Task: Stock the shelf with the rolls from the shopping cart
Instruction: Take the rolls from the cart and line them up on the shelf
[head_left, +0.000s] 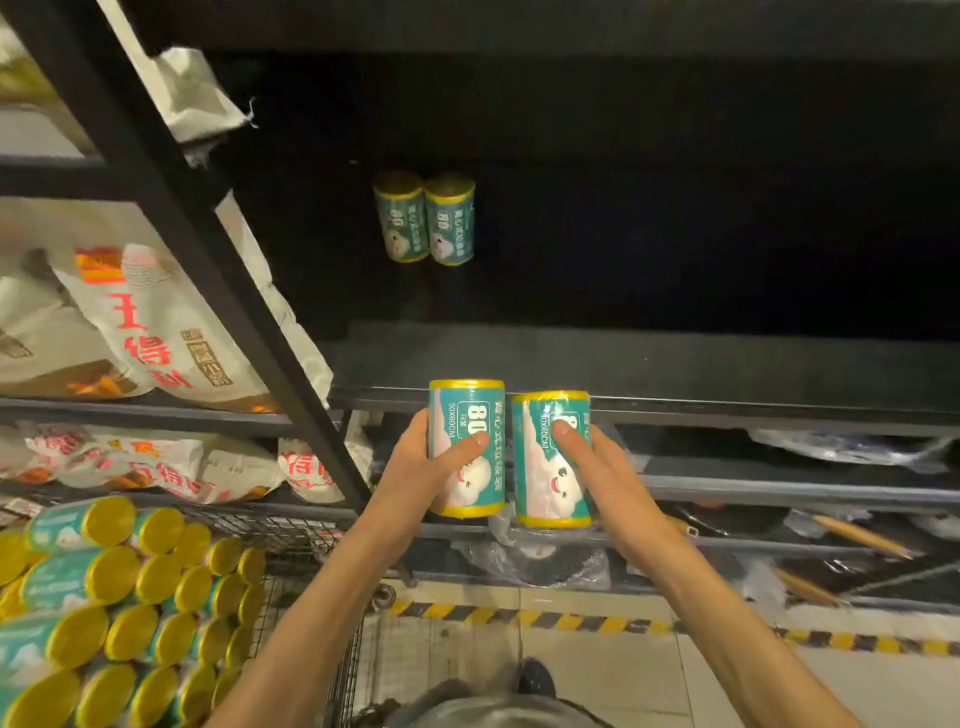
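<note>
My left hand grips a teal roll with yellow ends, held upright in front of the dark shelf's front edge. My right hand grips a second, matching roll right beside it. Two more rolls stand side by side, touching, deep at the back of that shelf. The wire shopping cart at lower left holds several stacked rolls lying with their yellow ends toward me.
A black slanted shelf post separates this bay from the left bay, which is packed with white printed sacks. Lower shelves hold plastic-wrapped pans and wooden handles. Yellow-black hazard tape runs along the tiled floor.
</note>
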